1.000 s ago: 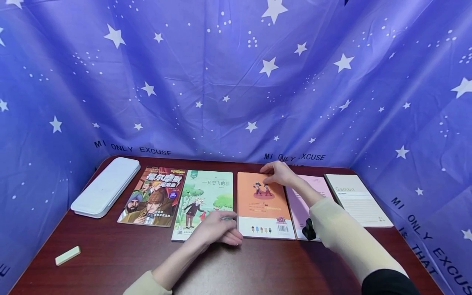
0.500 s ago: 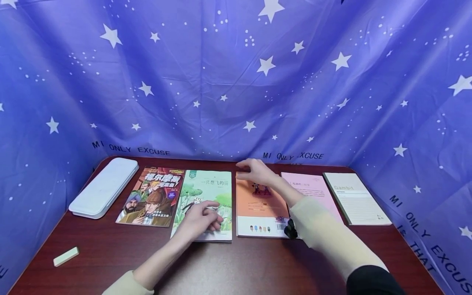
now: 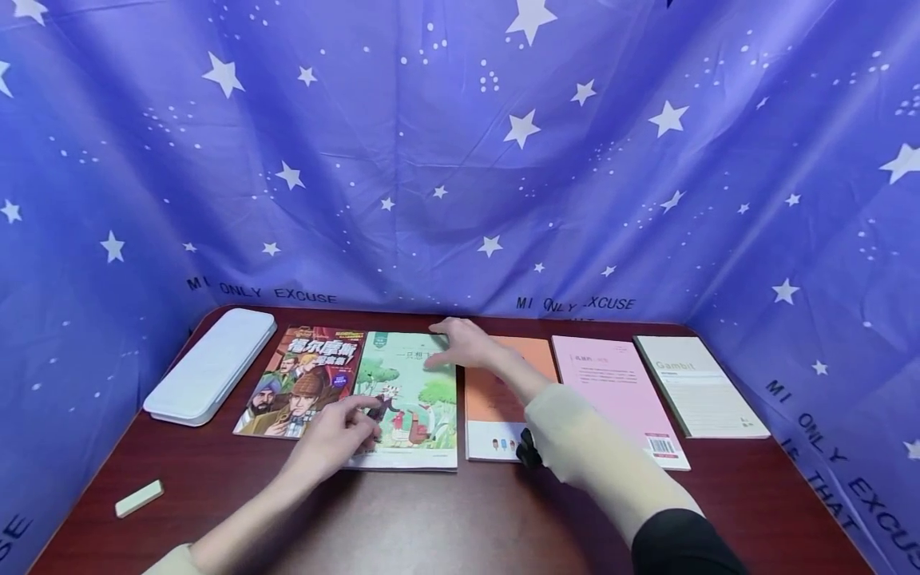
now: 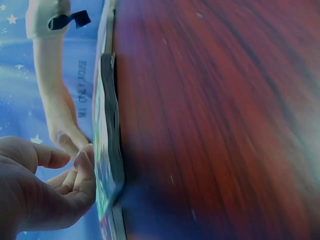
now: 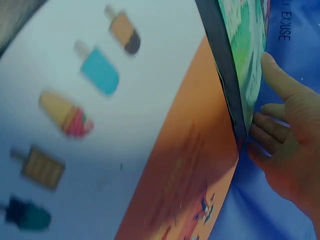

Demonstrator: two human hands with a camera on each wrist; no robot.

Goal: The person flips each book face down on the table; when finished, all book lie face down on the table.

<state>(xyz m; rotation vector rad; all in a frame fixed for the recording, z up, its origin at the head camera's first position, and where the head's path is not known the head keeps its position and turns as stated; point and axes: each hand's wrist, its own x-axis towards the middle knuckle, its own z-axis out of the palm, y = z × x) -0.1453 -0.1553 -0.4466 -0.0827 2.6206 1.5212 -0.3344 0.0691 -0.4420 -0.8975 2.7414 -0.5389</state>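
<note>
A green picture book (image 3: 402, 371) lies flat near the middle of the row, a cat title on its cover. My right hand (image 3: 467, 343) reaches over its top right corner, thumb and fingers spread apart. In the right wrist view those fingers (image 5: 267, 125) are right at the book's far end and hold nothing. My left hand (image 3: 334, 435) hovers at the green book's lower left side, fingers loosely bent; in the left wrist view its fingertips (image 4: 86, 170) are close to the cover. An orange book (image 3: 496, 391), partly hidden under my right forearm, lies just right of it.
A detective comic (image 3: 309, 383) and a white pencil case (image 3: 212, 367) lie to the left. Rightward are a pink book (image 3: 611, 391) and a Gambit notebook (image 3: 700, 391). A pale eraser-like block (image 3: 139, 499) sits at front left. A starry blue curtain (image 3: 402, 160) surrounds the table.
Both hands have moved left. The right went from the orange book's top to the green book's top; the left went from between these books to the green book's lower left. The books stay put.
</note>
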